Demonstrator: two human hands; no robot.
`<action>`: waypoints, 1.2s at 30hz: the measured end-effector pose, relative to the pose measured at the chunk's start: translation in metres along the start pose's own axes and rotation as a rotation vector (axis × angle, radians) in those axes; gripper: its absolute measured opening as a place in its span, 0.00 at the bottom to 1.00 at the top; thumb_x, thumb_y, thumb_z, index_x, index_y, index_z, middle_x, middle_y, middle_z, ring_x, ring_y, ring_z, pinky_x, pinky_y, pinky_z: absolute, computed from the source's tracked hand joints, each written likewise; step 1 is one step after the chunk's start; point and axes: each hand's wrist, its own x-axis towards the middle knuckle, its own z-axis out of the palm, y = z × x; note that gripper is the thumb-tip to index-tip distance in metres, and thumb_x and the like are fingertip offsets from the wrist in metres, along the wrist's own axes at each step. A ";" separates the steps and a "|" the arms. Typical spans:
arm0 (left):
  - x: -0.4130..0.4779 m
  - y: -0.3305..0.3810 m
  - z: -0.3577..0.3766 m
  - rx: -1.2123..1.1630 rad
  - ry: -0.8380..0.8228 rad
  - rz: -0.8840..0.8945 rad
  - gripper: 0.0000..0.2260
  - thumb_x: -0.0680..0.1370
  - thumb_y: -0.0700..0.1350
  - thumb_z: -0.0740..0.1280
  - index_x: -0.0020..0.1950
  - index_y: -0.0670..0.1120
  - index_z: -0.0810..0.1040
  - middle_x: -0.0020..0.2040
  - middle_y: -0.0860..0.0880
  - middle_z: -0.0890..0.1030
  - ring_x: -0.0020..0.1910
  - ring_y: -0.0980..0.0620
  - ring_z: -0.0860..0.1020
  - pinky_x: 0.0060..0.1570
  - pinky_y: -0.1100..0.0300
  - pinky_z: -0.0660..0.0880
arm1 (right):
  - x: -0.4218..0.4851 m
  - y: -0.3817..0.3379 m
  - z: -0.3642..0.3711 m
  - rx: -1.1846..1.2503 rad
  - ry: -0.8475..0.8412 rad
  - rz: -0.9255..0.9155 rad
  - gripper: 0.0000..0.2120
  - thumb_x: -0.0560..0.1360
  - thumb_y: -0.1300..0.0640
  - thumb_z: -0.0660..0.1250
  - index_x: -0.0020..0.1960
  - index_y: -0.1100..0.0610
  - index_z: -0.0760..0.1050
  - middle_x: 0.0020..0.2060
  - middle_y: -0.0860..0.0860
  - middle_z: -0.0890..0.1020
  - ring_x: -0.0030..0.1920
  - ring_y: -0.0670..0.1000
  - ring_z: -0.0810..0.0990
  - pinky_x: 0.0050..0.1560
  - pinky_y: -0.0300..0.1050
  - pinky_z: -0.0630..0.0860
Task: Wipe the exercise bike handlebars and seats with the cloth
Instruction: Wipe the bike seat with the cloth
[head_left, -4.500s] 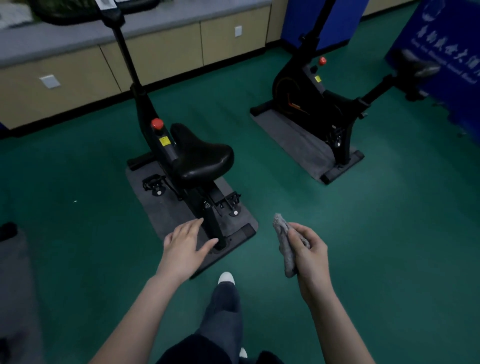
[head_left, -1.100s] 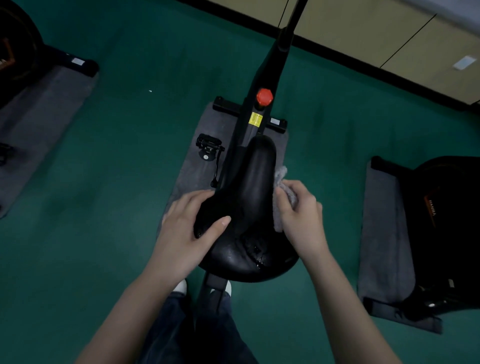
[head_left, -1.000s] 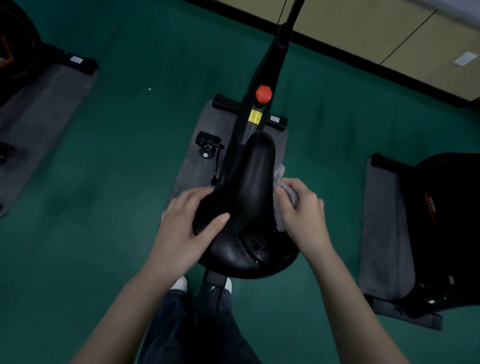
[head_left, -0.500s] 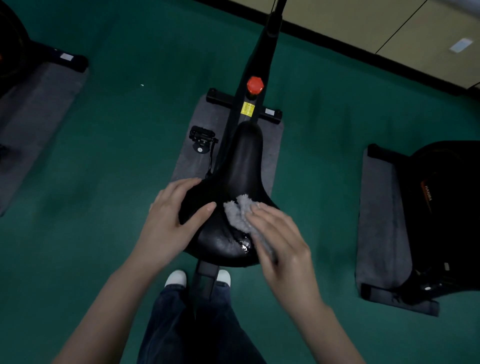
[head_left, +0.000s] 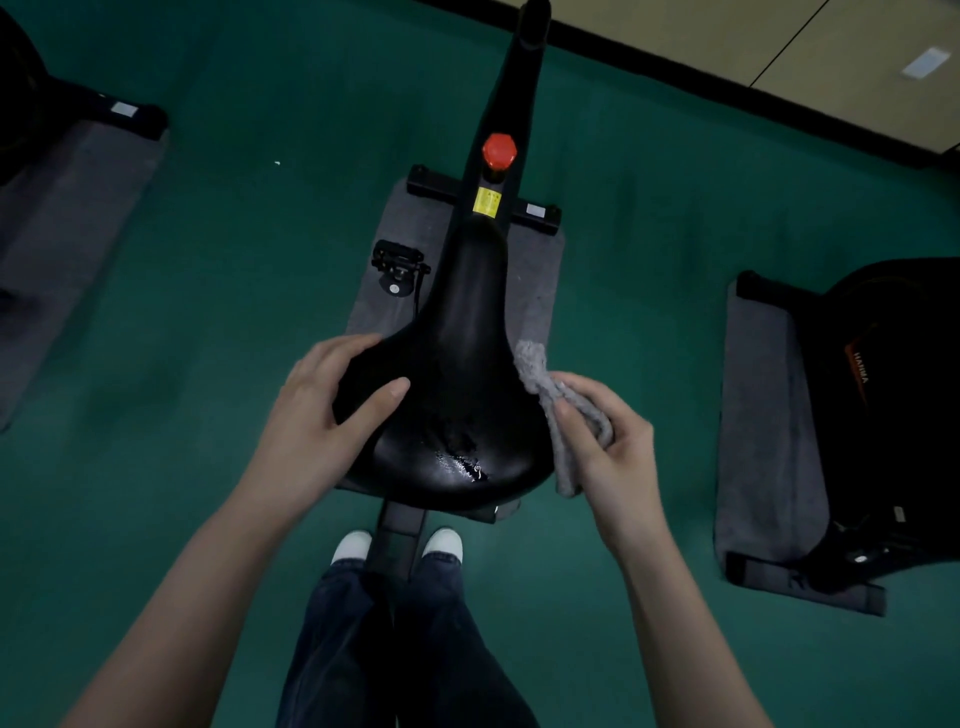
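Cloth (head_left: 558, 400) bunched in gripping right hand (head_left: 613, 447), just beside seat (head_left: 467, 364) edge to hand's left. Left hand (head_left: 322, 415) clasps seat's opposite side, steadying. Seat wipe likely under way; next stroke needs cloth pressed leftward across top.

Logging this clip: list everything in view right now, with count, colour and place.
seat: 1, black, centre
cloth: 1, grey, beside seat's right edge
knob: 1, red, on frame ahead of seat
label: 1, yellow, just below knob
pedal: 1, black, left of frame
mats: 3, grey, under each bike
other bikes: 2, black, far left and right
floor: 1, green, throughout
cabinets: at least 2, beige, top right
shoes: 2, white, below seat
left hand: 1, holding seat's left side
right hand: 1, holding cloth
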 end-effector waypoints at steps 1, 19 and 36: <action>0.000 0.000 0.000 0.004 -0.001 -0.001 0.23 0.72 0.60 0.64 0.64 0.54 0.74 0.61 0.58 0.73 0.64 0.57 0.71 0.66 0.54 0.67 | 0.006 0.001 0.000 0.019 0.010 0.036 0.09 0.76 0.61 0.66 0.52 0.51 0.81 0.48 0.49 0.85 0.50 0.49 0.83 0.51 0.40 0.78; -0.035 -0.037 -0.008 -0.119 -0.091 -0.071 0.57 0.49 0.60 0.77 0.74 0.58 0.54 0.73 0.57 0.62 0.72 0.61 0.61 0.68 0.65 0.57 | -0.052 0.016 0.065 0.418 0.770 0.224 0.11 0.79 0.61 0.63 0.60 0.58 0.76 0.55 0.55 0.82 0.58 0.54 0.80 0.62 0.52 0.75; -0.033 -0.053 -0.004 -0.101 -0.041 0.062 0.53 0.52 0.68 0.74 0.73 0.57 0.57 0.68 0.62 0.62 0.71 0.59 0.60 0.73 0.51 0.59 | -0.079 0.002 0.127 -0.629 0.357 -0.600 0.14 0.76 0.69 0.60 0.59 0.66 0.77 0.58 0.56 0.79 0.63 0.54 0.74 0.63 0.58 0.71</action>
